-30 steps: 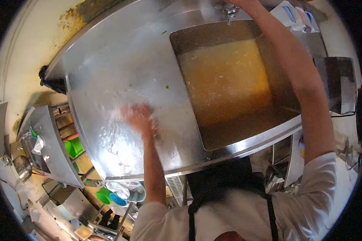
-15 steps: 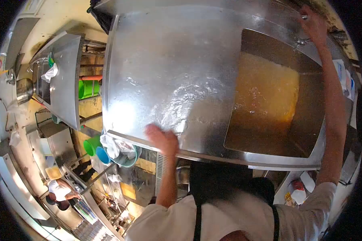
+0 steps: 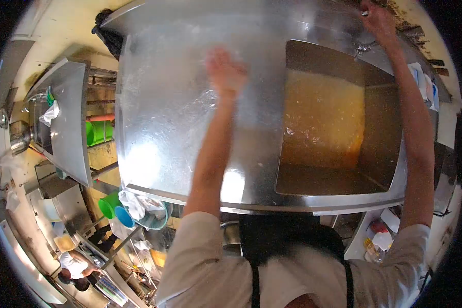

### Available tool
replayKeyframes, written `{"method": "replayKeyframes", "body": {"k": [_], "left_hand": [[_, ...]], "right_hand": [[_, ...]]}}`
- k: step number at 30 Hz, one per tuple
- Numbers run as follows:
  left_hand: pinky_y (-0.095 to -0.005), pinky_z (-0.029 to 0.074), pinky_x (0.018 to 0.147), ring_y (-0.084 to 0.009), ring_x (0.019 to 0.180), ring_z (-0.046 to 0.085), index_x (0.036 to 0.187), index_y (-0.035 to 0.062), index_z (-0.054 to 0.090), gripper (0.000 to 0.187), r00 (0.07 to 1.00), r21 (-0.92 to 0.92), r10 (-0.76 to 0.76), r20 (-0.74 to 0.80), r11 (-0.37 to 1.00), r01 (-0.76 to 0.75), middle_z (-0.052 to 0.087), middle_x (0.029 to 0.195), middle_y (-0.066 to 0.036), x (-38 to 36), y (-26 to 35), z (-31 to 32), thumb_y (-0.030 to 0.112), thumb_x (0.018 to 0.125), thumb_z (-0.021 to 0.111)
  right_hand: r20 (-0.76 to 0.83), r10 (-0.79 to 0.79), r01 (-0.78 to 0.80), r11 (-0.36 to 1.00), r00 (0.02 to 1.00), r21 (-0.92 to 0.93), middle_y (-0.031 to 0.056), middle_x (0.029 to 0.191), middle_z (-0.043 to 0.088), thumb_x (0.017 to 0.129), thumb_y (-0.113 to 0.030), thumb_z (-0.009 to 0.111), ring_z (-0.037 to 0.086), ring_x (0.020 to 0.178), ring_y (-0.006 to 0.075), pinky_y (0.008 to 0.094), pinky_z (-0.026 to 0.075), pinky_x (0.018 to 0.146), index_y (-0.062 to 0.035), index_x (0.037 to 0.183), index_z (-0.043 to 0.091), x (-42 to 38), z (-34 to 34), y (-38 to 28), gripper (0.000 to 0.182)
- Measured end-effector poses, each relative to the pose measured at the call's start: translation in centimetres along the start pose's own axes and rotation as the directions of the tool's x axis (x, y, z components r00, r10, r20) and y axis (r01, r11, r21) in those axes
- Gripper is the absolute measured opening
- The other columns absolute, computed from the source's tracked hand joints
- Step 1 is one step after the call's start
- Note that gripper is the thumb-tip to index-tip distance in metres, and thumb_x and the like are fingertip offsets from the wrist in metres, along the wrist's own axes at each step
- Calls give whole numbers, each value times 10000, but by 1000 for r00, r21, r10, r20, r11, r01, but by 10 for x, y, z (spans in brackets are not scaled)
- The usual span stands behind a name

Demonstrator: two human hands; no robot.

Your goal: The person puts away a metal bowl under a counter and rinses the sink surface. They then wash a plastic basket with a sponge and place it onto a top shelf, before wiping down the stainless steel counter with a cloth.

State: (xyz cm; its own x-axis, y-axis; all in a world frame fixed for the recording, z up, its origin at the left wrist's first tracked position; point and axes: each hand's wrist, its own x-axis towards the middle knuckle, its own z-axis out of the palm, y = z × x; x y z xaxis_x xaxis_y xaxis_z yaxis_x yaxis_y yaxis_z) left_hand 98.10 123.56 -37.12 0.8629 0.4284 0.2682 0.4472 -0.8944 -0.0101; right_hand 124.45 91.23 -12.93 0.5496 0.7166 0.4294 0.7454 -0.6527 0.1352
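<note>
My left hand [image 3: 226,71], smeared by motion, is over the wet steel drainboard [image 3: 164,97] with its fingers stretched towards the back. Nothing shows in it. At the back right, my right hand [image 3: 380,23] has its fingers closed around a small shiny metal piece [image 3: 364,13], mostly hidden in the grip; I cannot tell what it is. Just below that hand, a metal fitting [image 3: 363,50] sits on the ledge behind the sink. The deep sink basin [image 3: 382,138], right of the drainboard, holds cloudy yellow-brown water [image 3: 323,118].
A second steel table [image 3: 69,123] stands to the left, with a white cloth [image 3: 50,114] on it. Green [image 3: 108,206] and blue [image 3: 124,216] buckets are below the drainboard's left corner. Another person [image 3: 77,267] is at the lower left. Packages [image 3: 423,87] lie at the right.
My left hand has swept from the drainboard's front edge towards its back. The right hand keeps its grip at the back ledge. The whole view has shifted slightly.
</note>
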Motion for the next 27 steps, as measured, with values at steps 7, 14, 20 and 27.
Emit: {"method": "replayKeyframes", "body": {"k": [7,14,20,27], "left_hand": [[-566,116,1126,-431,1402,174,1434,30,305,684,987,-623,114,112,782,-19,232,1508,-232,-148,37,-89,317,875,573],[-460,73,1164,-323,1444,103,1479,45,227,644,970,425,-232,76,887,179,128,1553,-196,-109,-316,9,436,982,352],[-483,143,1145,-344,1406,209,1405,40,368,568,994,277,-53,-92,958,77,263,1506,-176,115,-306,46,411,975,355],[-523,152,1122,-375,1378,258,1406,29,374,645,969,-119,225,-105,964,-237,336,1474,-186,95,50,26,423,899,432]], "right_hand": [[33,56,-52,992,998,-116,85,890,670,804,-197,673,645,802,322,418,498,696,-119,981,574,-4,18,9,217],[-5,91,-91,996,996,1,85,888,670,773,-191,697,646,812,323,416,498,702,-117,1004,582,-8,14,1,268],[-320,-167,195,979,932,55,91,579,527,787,-181,654,577,593,294,395,453,539,-7,969,604,11,6,-2,257],[-146,72,-94,984,987,-150,126,682,598,704,-102,698,603,625,315,436,440,549,-25,1047,600,10,20,16,365]]}}
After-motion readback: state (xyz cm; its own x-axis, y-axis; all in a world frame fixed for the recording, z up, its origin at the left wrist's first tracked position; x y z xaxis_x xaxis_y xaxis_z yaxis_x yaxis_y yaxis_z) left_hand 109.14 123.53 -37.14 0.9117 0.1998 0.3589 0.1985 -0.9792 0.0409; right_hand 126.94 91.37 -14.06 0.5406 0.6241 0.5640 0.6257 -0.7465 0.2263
